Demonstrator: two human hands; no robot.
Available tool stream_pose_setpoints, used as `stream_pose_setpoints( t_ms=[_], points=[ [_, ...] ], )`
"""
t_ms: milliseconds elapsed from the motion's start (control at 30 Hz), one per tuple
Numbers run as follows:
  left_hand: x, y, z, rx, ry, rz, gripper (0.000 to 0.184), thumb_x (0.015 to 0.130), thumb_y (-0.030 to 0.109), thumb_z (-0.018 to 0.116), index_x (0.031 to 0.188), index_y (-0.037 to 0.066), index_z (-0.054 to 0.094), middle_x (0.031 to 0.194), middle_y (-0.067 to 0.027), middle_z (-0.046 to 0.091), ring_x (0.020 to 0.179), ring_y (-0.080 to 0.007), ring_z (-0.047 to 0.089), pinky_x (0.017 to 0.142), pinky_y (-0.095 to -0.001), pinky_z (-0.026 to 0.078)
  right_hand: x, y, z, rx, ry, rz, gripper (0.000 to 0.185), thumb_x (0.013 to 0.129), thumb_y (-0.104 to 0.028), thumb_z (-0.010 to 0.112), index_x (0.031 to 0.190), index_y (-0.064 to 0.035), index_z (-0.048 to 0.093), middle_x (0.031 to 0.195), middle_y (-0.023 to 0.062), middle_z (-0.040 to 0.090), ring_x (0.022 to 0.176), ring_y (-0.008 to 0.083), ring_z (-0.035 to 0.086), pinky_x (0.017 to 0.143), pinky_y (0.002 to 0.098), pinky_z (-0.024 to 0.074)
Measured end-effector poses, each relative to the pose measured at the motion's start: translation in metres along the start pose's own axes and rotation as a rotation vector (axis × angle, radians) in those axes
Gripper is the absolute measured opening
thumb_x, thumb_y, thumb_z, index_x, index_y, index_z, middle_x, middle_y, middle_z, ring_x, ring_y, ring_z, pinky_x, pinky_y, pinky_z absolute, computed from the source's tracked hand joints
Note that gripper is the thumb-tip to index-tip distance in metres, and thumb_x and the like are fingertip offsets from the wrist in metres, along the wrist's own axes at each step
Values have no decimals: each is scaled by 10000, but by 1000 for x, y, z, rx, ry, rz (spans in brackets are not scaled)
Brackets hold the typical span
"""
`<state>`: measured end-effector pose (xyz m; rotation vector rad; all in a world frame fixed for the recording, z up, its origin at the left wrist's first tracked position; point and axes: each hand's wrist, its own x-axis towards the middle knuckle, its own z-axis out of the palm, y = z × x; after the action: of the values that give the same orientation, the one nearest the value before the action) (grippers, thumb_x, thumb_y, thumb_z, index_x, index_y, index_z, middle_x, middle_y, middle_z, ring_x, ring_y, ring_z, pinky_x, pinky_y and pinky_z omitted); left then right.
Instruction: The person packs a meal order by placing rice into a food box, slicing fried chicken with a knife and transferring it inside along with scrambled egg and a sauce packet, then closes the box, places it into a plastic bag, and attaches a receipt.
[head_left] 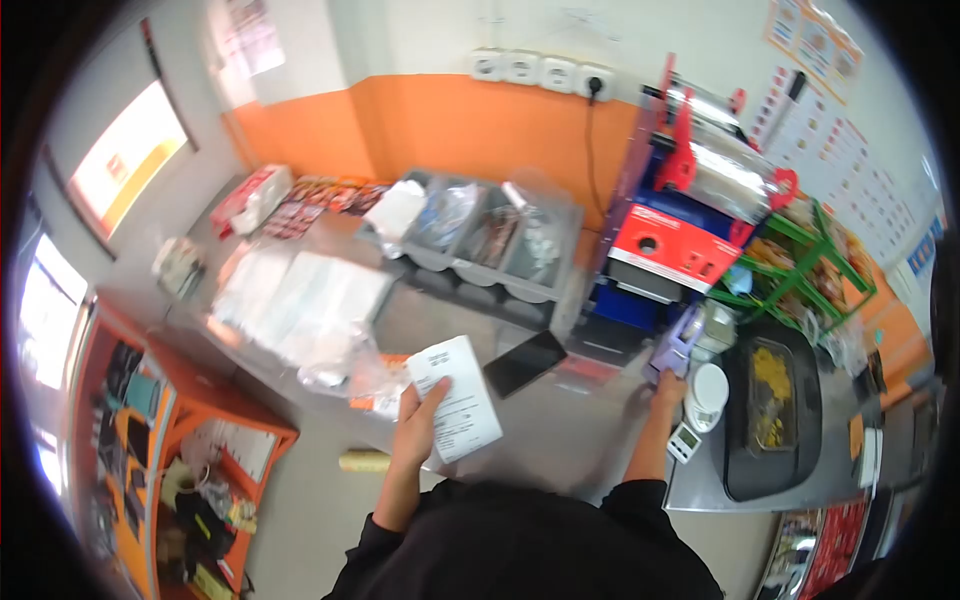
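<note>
My left hand (420, 420) is closed on a printed white receipt (455, 400), thumb on its face, held above the counter's front edge. My right hand (667, 388) reaches to the right and grips the lower end of a light purple stapler (679, 338), though its fingers are small and partly hidden. Close by that hand lies a small white kitchen scale (707, 392) with a round plate. A dark phone (525, 364) rests on the metal counter between my hands, just right of the receipt.
A blue machine with film rolls (730, 175) stands at the back right, beside a green basket (840, 270). A black tray (738, 440) bears a clear tub of yellow food. Grey bins (545, 290) sit against the wall. White packets (325, 295) lie left; orange shelving (160, 400) stands lower left.
</note>
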<state>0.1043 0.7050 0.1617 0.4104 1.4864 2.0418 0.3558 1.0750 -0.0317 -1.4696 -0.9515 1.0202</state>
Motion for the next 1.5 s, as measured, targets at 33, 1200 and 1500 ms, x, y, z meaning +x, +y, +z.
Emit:
stream_pose_setpoints(
  t_ms=[33,1200,1500],
  points=[
    [-1,4,-2,-8,-22,3,261,926,186,559,1078,-26,581,940,-47,643,828,-105,598,716,-249,469,-11,1,-5,-68,-7,-17,168,731,-132,621,675,3,537,631,33,531,528,134,476,475,320,380],
    [-3,-35,-53,72,227,195,531,879,84,567,1342,54,309,1071,-211,609,916,-313,646,730,-354,538,-358,-77,51,217,-1574,33,779,902,-22,553,1362,-149,-63,1041,192,623,762,146,643,618,221,505],
    [19,-76,-93,812,117,348,566,865,111,600,1335,127,286,788,-255,631,711,-407,641,617,-428,492,-314,-53,105,-158,-1236,-461,286,821,-201,701,1061,-84,597,1008,81,480,857,149,516,705,260,441]
  ],
)
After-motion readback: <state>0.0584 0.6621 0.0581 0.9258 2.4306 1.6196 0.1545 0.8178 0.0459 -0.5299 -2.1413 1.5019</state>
